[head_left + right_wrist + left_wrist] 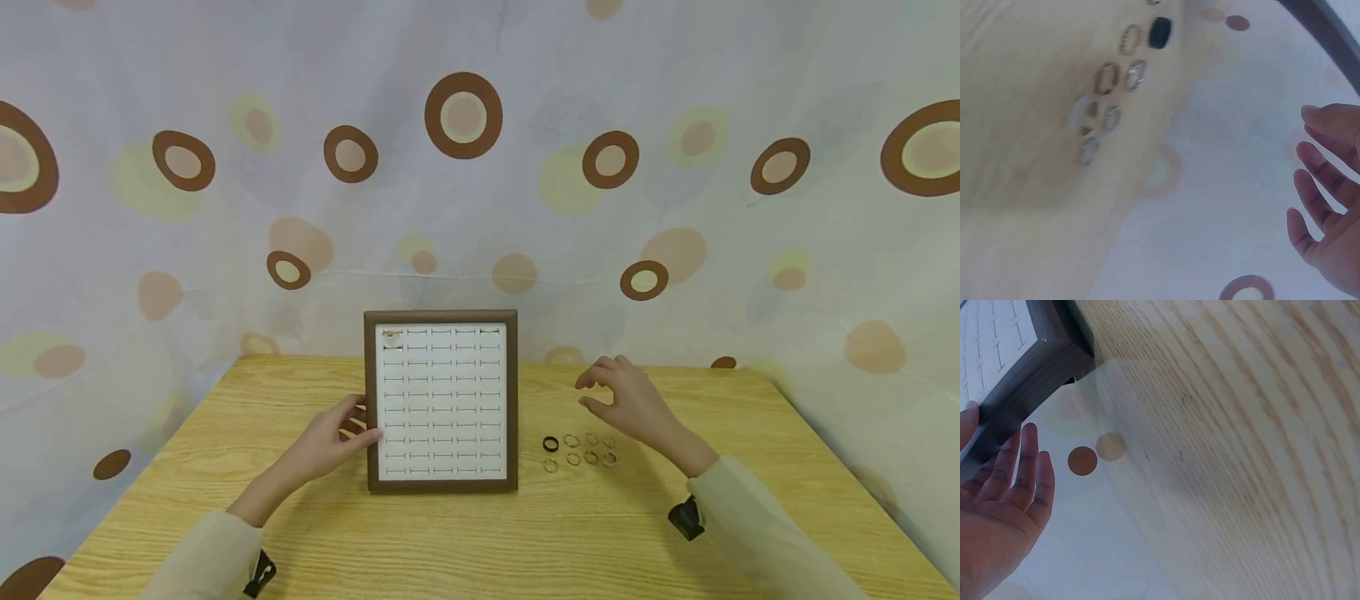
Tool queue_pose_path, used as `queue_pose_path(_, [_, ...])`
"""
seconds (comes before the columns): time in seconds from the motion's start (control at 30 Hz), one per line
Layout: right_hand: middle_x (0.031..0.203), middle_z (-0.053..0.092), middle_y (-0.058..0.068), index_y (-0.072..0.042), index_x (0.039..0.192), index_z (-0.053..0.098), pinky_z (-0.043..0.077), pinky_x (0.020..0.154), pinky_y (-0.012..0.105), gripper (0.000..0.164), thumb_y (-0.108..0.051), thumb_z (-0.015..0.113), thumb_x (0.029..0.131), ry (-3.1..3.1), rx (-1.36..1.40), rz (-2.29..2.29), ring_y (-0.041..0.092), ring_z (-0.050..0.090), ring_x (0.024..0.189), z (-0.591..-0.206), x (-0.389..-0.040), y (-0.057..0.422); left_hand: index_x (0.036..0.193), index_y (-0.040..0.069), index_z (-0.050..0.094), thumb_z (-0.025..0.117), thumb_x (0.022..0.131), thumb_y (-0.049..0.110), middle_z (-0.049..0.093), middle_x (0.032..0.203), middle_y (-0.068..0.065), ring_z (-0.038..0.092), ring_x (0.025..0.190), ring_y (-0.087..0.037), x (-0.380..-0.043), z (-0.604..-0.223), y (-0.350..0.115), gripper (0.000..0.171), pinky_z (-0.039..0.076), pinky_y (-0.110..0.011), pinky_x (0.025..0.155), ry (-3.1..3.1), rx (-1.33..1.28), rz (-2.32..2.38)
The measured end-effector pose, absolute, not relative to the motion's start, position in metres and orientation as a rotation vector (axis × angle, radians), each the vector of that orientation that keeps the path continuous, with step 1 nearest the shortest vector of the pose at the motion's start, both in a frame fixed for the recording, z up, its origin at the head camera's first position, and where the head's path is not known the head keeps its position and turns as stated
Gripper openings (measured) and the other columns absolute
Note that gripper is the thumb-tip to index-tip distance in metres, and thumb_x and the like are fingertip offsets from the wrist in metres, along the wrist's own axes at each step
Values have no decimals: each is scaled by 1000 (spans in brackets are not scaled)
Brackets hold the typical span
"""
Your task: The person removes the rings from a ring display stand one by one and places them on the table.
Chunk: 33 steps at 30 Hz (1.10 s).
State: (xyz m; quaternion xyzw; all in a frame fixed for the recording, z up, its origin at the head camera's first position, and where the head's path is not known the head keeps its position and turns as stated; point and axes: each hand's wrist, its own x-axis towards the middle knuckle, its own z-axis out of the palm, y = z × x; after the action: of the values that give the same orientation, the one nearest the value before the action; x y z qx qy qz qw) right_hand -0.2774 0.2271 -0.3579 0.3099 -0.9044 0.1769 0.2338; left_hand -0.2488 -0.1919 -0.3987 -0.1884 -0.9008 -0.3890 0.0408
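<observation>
A ring display board with a brown frame and a white slotted face stands tilted up on the table. My left hand holds its left edge, thumb on the front and fingers around the side, as the left wrist view of the frame also shows. One ring sits in the top-left slot. To the right of the board lie several rings in two rows, among them a black ring. Above and behind them hovers my right hand, fingers loosely bent, thumb apart from the fingertips, nothing visible between them.
The wooden table carries the board and the rings. Behind it hangs a pale curtain with brown, peach and yellow circles. Dark wrist mounts are on both sleeves.
</observation>
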Motion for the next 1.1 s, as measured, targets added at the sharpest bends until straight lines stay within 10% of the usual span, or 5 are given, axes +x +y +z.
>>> queue_pose_path(1.1, [94,62,0,-13,90,67,43,81,39,14,-17,71,78,-2311,1013,509,21,53,93,-299,-286,75,119,-1,47,63,87,27,62,105,-17,63,87,-24,-248,-399,-191,46,54,-31,70,-2759,-567,-1182])
